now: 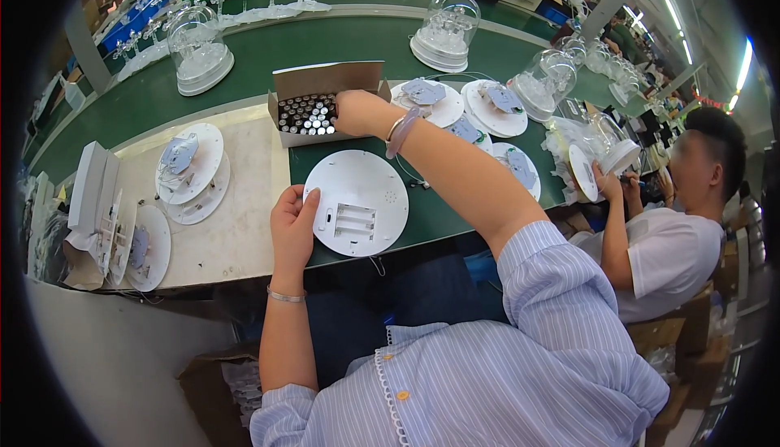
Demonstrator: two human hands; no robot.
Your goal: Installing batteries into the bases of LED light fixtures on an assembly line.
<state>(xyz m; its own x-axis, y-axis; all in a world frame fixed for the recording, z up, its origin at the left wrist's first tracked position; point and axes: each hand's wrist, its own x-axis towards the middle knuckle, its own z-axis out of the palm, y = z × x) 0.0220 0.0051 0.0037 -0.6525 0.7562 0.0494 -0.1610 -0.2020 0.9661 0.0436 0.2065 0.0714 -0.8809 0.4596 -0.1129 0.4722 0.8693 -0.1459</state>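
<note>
Zero batteries visible in the open rectangular compartment (355, 223) of the flat, round white plastic base (353, 177), so seemingly left to load, though lying compartment-up at the front edge of the green worktable (439, 213). Pinched at its left rim by the left hand's (292, 223) thumb and fingers, with the right hand (361, 114) inside the brown cardboard box (294, 140) of silver cylindrical batteries (307, 114), grip hidden, impossible to tell. Roomy leftward over bare cream board (244, 244), tighter toward the box and the module-topped white discs (500, 124) at right.
</note>
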